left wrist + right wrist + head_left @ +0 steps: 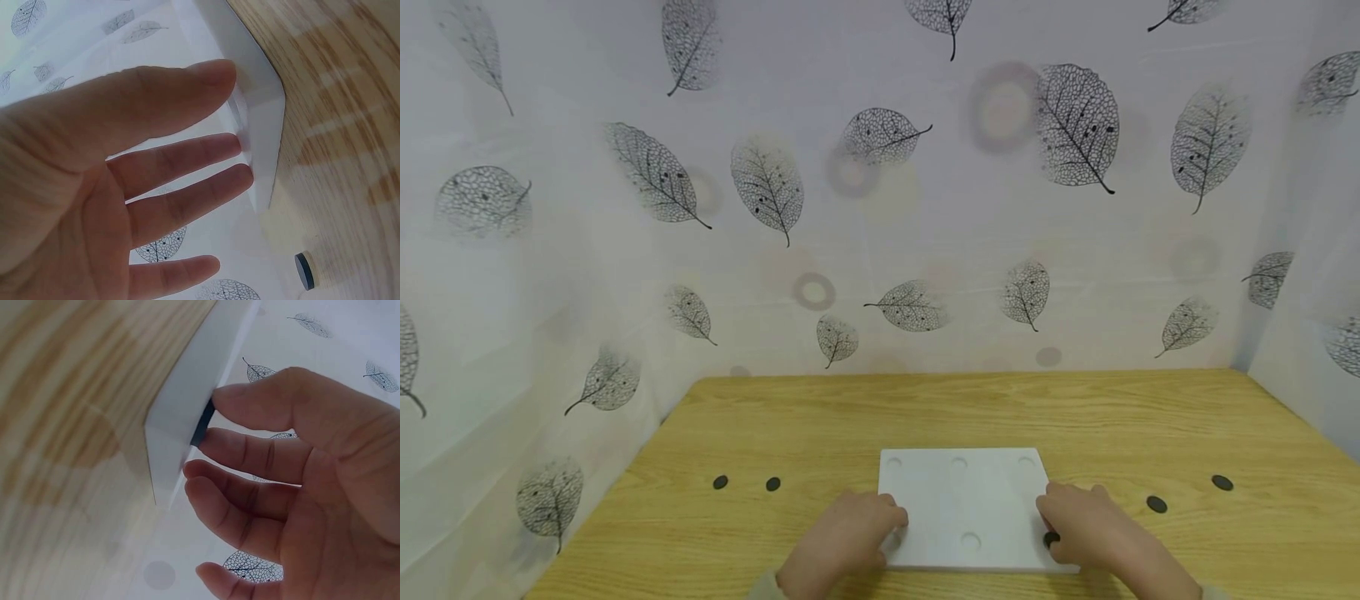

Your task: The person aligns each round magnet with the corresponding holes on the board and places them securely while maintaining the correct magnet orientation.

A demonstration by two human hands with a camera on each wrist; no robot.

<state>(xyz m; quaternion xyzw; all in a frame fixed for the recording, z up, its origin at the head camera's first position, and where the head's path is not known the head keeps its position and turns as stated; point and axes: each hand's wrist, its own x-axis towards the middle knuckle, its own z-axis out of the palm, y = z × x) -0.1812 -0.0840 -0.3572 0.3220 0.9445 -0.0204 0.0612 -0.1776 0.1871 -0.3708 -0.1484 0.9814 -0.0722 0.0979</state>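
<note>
A white board (962, 508) with shallow round recesses lies flat on the table. My right hand (1086, 525) pinches a small black disc (203, 422) between thumb and index finger, low over the board's front right part; the disc (1051, 539) partly shows in the head view. Whether it sits inside a recess is hidden. My left hand (853, 533) is at the board's front left edge, fingertips over a partly covered recess. In the left wrist view, the thumb (181, 94) and fingers (194, 200) extend fairly straight toward the board, and I see no disc between them.
Two black discs (720, 482) (772, 484) lie on the wooden table (820, 417) left of the board. Two more discs (1157, 504) (1222, 482) are on the right. A pale leaf-patterned curtain (880, 233) surrounds the table's back and sides.
</note>
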